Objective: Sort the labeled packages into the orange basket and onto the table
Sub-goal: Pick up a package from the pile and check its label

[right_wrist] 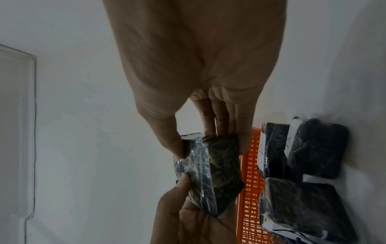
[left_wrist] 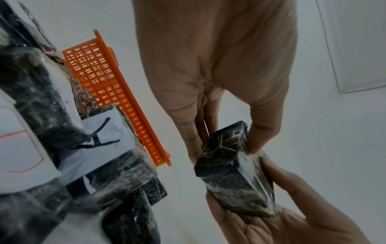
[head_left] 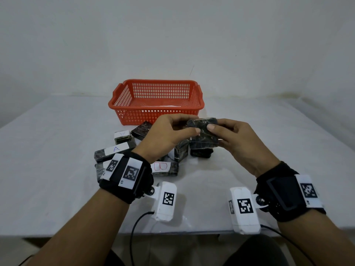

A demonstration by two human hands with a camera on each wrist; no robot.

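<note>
Right now both of my hands are on one dark wrapped package (head_left: 203, 129), held up above the table (head_left: 57, 169) just in front of the orange basket (head_left: 155, 100). My left hand (head_left: 169, 135) pinches its left end between thumb and fingertips, and my right hand (head_left: 236, 139) grips the other end, thumb on the near face and fingers curled behind it. From the left wrist view the same package (left_wrist: 231, 178) sits between my left fingers (left_wrist: 261, 132) above and my right palm below; the right wrist view shows it (right_wrist: 211, 171) clamped the same way. I cannot see a label on the faces turned toward me (the wrapping is glossy and dark).

Beneath my hands, the remaining packages lie in a loose heap on the table, touching one another. One with a white label marked A (head_left: 113, 151) lies to the left, and behind it is a smaller one (head_left: 123, 137) whose label I cannot read. A package marked B (head_left: 163, 167) in red sits nearest me. Another dark one (head_left: 142, 130) leans close to the basket's front wall.

The basket stands behind the heap, with something pale and flat on its floor.
</note>
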